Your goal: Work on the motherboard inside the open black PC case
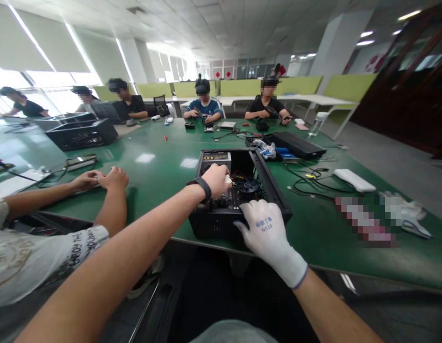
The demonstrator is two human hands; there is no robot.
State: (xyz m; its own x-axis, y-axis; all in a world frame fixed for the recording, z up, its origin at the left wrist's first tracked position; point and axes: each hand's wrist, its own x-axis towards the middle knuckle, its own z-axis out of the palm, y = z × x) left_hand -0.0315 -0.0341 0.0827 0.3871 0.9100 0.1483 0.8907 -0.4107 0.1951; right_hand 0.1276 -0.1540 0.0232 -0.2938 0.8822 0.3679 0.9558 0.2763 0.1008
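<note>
An open black computer case (pixel 274 202) lies in front of me, its inside facing up. Visible within are a power supply (pixel 216 156), a round cooling fan (pixel 247 186) and some thin coloured wires. My left hand (pixel 215 180), bare with a black band at the wrist, reaches into the case with its fingers closed. Something small and whitish shows at the fingertips, too small to name. In a white work glove, my right hand (pixel 262 224) grips the near edge of the case, thumb on the outer side and fingers over the rim.
Cables (pixel 306 178), a white box-shaped item (pixel 354 180) and gloves (pixel 406 214) lie right on the green table (pixel 163 174). A black panel (pixel 295 144) lies behind. At left a co-worker's hands (pixel 102 180) rest close by; other people sit across the table.
</note>
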